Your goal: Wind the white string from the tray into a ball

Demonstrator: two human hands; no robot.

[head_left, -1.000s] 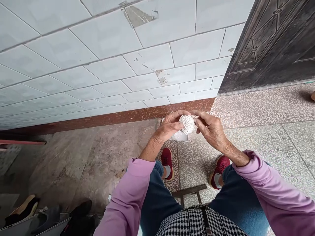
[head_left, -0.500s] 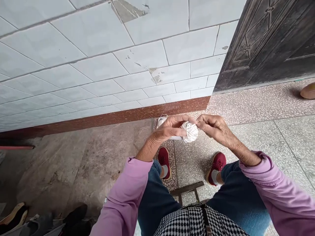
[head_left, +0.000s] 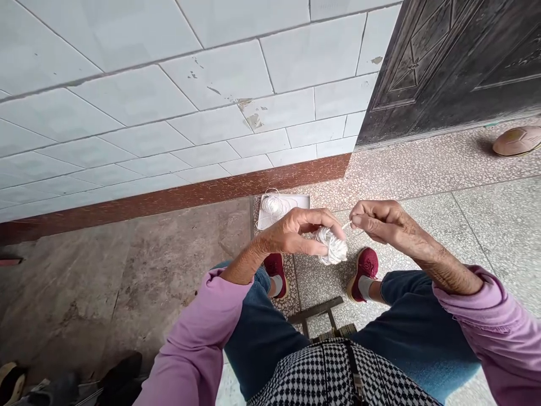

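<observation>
A ball of white yarn [head_left: 333, 248] is gripped between the thumb and fingers of my left hand [head_left: 298, 231], above the floor between my feet. My right hand [head_left: 380, 221] is closed in a pinch on a short strand of the yarn, just right of the ball. That strand [head_left: 347, 224] spans the small gap between my two hands. Behind my left hand, a white tray [head_left: 303, 199] on the floor holds a loose heap of white yarn [head_left: 274, 206]. My left hand hides part of the tray.
A tiled wall [head_left: 236, 113] with a brown base rises ahead. To the right are a dark carved door [head_left: 439, 73] and a tan shoe [head_left: 518, 141]. Dark shoes [head_left: 122, 375] lie at the lower left. Between my red shoes stands part of a metal frame [head_left: 316, 310].
My right hand has moved right, away from the ball, and a short strand now shows between the hands. The view has shifted, and more of the tray with loose yarn shows.
</observation>
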